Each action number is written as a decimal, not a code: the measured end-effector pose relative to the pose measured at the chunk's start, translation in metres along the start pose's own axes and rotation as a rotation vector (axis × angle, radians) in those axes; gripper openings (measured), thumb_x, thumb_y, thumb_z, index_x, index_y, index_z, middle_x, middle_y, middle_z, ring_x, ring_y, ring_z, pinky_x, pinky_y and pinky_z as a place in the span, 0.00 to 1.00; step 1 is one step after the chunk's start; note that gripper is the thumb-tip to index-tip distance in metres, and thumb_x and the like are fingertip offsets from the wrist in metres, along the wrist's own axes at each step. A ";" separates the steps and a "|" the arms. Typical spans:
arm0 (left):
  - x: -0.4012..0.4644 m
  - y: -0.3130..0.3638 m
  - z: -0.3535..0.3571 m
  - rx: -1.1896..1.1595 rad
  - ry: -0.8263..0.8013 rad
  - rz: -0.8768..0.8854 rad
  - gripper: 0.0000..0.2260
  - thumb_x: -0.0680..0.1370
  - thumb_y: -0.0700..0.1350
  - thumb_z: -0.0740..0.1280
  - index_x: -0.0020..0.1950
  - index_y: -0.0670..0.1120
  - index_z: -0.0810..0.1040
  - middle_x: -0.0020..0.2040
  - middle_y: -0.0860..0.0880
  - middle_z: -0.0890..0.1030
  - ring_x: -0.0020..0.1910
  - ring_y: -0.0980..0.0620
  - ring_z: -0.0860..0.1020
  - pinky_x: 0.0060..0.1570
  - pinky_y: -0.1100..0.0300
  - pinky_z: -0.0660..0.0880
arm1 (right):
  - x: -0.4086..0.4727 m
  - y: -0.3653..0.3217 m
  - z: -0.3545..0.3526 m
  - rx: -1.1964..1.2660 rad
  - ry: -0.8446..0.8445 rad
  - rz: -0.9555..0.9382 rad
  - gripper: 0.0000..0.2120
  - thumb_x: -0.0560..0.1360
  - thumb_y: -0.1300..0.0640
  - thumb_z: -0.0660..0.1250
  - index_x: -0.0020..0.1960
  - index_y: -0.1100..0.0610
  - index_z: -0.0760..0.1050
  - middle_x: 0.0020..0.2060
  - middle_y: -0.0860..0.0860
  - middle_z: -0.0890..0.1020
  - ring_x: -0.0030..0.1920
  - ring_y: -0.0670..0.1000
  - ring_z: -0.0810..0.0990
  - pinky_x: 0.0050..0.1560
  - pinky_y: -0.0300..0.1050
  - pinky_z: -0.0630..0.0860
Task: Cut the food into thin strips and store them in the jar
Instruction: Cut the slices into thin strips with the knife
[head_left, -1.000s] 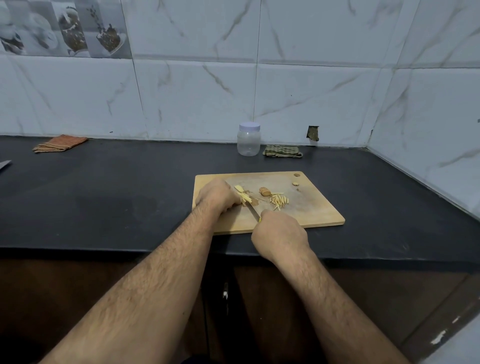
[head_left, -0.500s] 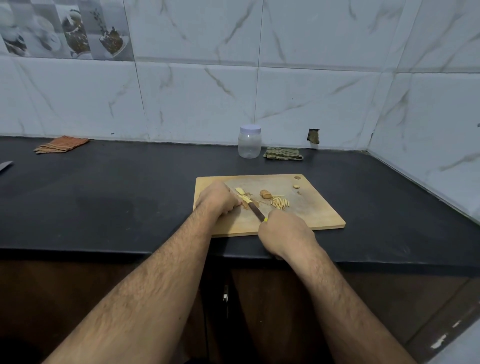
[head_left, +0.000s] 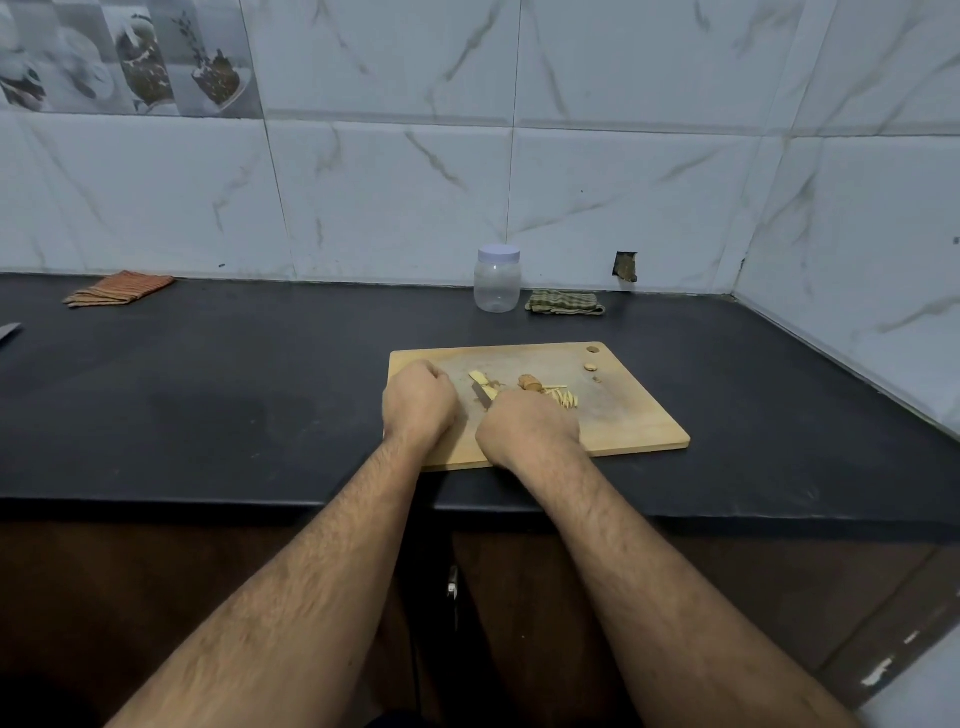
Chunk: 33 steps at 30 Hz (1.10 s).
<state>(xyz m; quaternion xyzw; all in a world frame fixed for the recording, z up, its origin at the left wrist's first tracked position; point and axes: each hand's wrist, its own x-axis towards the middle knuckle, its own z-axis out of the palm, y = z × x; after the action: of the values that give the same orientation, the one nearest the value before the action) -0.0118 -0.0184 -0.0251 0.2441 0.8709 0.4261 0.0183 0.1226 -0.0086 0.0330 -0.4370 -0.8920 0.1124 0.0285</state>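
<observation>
A wooden cutting board (head_left: 639, 426) lies on the black counter. On it are pale food slices (head_left: 479, 378), a brown chunk (head_left: 529, 383) and a small heap of thin strips (head_left: 567, 399). My right hand (head_left: 527, 428) grips a knife handle, and the short visible part of the knife blade (head_left: 483, 397) points toward the slices. My left hand (head_left: 418, 405) rests on the board's left part as a fist, a small gap left of the slices, with nothing visible in it. A clear jar (head_left: 496, 283) with a white lid on stands behind the board by the wall.
A green folded cloth (head_left: 565, 302) lies right of the jar. An orange cloth (head_left: 119, 288) sits at the far left by the wall. A metal blade tip (head_left: 9, 332) pokes in at the left edge. Small scraps (head_left: 590, 367) lie near the board's far right corner.
My right hand has moved forward and left onto the board, covering most of the knife blade. My left hand has drawn back slightly from the slices.
</observation>
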 end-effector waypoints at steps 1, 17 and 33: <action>-0.001 0.000 0.000 -0.010 0.026 0.008 0.10 0.80 0.45 0.59 0.51 0.47 0.81 0.46 0.52 0.81 0.47 0.50 0.77 0.44 0.58 0.72 | 0.001 -0.003 0.001 -0.015 0.000 -0.006 0.12 0.79 0.58 0.59 0.59 0.56 0.77 0.55 0.53 0.81 0.49 0.53 0.76 0.42 0.46 0.71; -0.010 0.003 -0.001 -0.017 0.070 0.064 0.07 0.79 0.46 0.63 0.45 0.49 0.80 0.40 0.55 0.78 0.42 0.53 0.74 0.41 0.60 0.67 | -0.004 0.014 0.001 0.009 0.001 0.093 0.10 0.78 0.58 0.60 0.38 0.55 0.68 0.41 0.51 0.82 0.42 0.52 0.82 0.36 0.43 0.72; -0.013 0.005 -0.002 0.031 0.059 0.101 0.07 0.79 0.46 0.63 0.47 0.48 0.80 0.42 0.54 0.79 0.43 0.53 0.74 0.41 0.59 0.68 | -0.008 0.037 0.002 0.011 0.031 0.092 0.04 0.78 0.58 0.58 0.47 0.54 0.72 0.42 0.51 0.80 0.43 0.53 0.79 0.41 0.45 0.74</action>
<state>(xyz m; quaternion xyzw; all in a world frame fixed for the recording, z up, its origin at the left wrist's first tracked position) 0.0013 -0.0236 -0.0223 0.2753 0.8641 0.4200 -0.0328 0.1558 0.0070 0.0228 -0.4788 -0.8699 0.1118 0.0393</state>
